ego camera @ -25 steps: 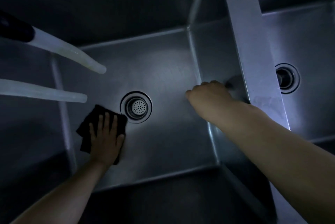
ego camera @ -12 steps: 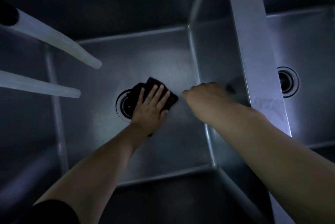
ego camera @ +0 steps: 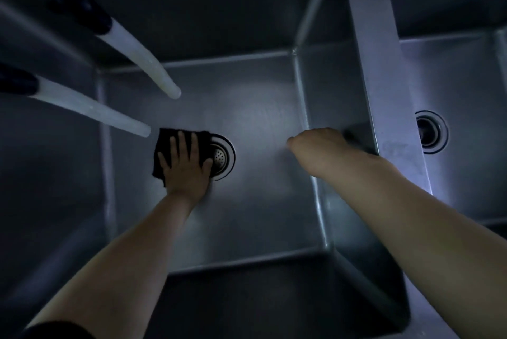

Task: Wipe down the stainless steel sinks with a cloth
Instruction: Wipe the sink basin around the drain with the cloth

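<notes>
1. Since half a second ago, when it lay right of the drain (ego camera: 220, 157), the cloth (ego camera: 179, 146) has swept back left and now sits on the floor of the middle sink (ego camera: 255, 124), its right edge overlapping the drain's rim.
2. A second ago the cloth lay lower left of the drain, so the stroke has gone right across it and back.
3. Pressing it flat is the left hand (ego camera: 186, 166), fingers straight and spread on top, not curled round it, thumb out toward the strainer.
4. Braced against the right wall under the divider (ego camera: 384, 86), the right hand (ego camera: 318, 146) has hardly moved; its fingers curl away from view, so I cannot tell whether they hold anything.
5. Two pale hoses (ego camera: 153, 72) hang over the left side, the lower tip just beside the cloth.
6. My judgement: the floor round the drain is being covered by back-and-forth passes; the walls, the corners and the right sink (ego camera: 466, 86) probably remain.
</notes>
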Demonstrator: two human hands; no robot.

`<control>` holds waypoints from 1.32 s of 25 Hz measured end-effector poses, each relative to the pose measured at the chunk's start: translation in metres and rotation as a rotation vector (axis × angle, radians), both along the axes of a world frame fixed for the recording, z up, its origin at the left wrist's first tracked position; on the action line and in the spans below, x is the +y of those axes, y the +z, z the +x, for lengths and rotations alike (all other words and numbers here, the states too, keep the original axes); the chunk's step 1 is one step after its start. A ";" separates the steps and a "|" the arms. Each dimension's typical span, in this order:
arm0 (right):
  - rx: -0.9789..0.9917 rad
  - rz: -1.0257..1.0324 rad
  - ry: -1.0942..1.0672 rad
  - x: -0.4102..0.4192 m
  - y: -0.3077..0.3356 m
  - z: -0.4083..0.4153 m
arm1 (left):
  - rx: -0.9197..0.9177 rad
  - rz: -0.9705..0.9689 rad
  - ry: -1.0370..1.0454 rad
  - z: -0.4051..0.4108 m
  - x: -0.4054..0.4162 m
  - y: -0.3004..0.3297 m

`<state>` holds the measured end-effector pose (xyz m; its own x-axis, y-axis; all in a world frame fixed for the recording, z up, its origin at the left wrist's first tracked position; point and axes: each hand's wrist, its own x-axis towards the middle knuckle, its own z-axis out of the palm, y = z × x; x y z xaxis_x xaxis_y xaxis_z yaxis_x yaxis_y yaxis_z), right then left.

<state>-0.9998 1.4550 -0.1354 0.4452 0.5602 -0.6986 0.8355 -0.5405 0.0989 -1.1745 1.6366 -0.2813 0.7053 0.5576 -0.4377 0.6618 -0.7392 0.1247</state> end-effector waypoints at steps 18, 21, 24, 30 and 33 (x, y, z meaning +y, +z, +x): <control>0.404 0.403 -0.134 0.115 -0.067 -0.162 | -0.085 0.396 -0.638 -0.126 0.158 0.194; 0.387 0.353 -0.029 0.134 -0.098 -0.188 | -0.177 0.365 -0.578 -0.127 0.163 0.191; 0.243 0.283 0.051 0.149 -0.125 -0.192 | -0.264 0.335 -0.536 -0.128 0.165 0.188; 0.103 0.442 -0.180 0.209 -0.149 -0.109 | -0.339 0.328 -0.567 -0.130 0.170 0.181; -0.025 0.540 -0.367 0.247 -0.165 -0.076 | -0.353 0.352 -0.583 -0.131 0.172 0.176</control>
<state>-1.0757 1.7018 -0.3001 0.6871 0.6379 -0.3479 0.5880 -0.7694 -0.2495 -1.3054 1.8090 -0.1057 0.9931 0.1172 0.0024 0.1172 -0.9918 -0.0511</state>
